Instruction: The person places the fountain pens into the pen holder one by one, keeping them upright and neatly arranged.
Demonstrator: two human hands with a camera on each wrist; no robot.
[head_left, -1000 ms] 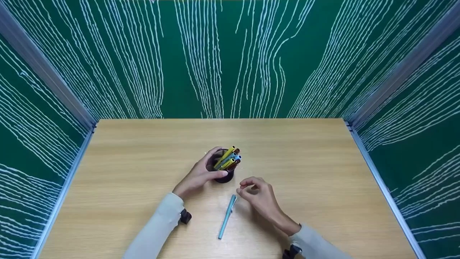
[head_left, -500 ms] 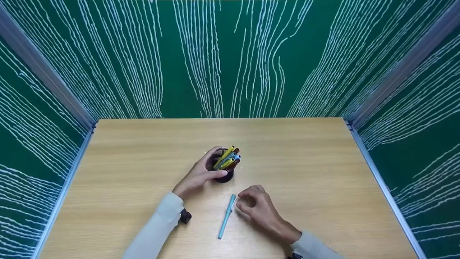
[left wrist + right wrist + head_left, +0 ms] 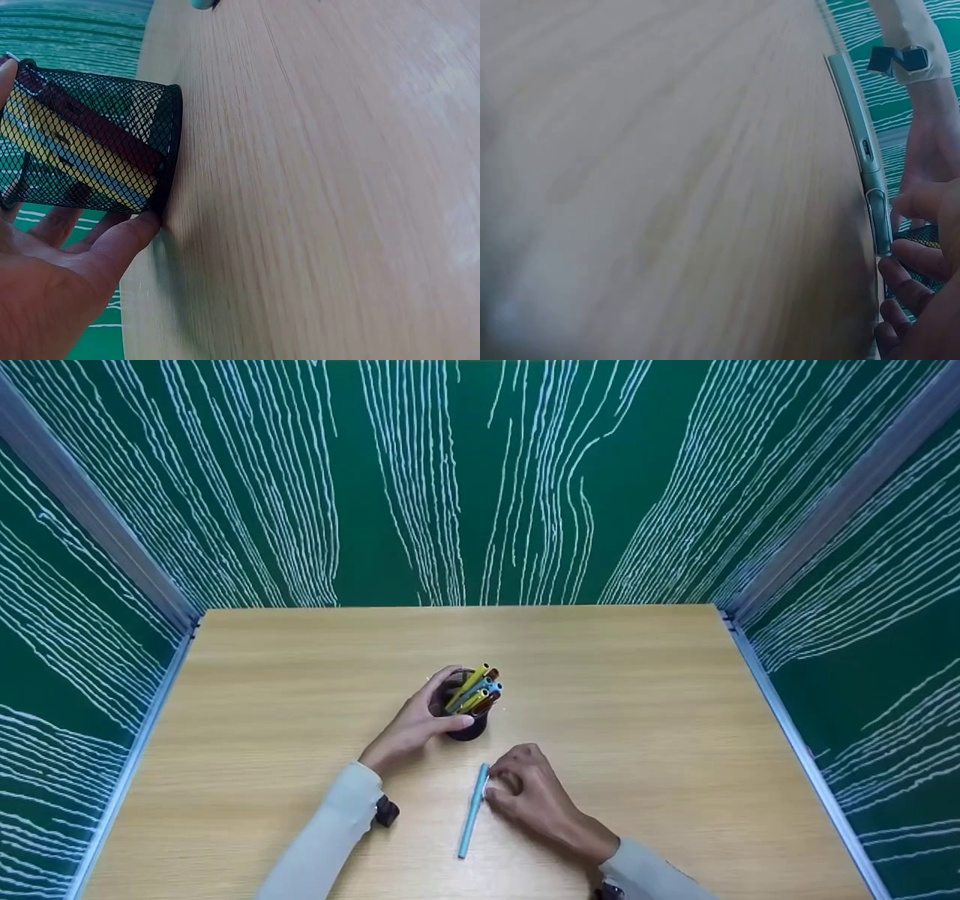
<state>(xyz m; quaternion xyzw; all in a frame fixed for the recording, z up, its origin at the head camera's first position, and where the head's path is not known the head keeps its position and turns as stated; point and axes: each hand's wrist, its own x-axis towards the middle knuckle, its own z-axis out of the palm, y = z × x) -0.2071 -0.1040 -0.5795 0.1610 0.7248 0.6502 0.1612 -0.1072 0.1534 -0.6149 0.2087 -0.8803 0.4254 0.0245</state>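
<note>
A black mesh pen cup stands upright on the table, holding several yellow, brown and light-blue pens. My left hand grips it from the left, thumb along the near side; in the left wrist view the fingers lie round the mesh wall. Nearer to me a capped teal pen lies on the wood. My right hand is bent beside its cap end, thumb and forefinger tips at the clip side with a gap between them. The right wrist view shows the pen with a slot in its barrel.
The light wooden table is walled at the back and sides by green panels with wavy white lines. Metal frame rails run along both sides. A dark device is strapped at the left wrist.
My right hand has come down and left to the pen's cap end. The pen has turned slightly, its cap end shifting left. The left hand and cup have stayed in place.
</note>
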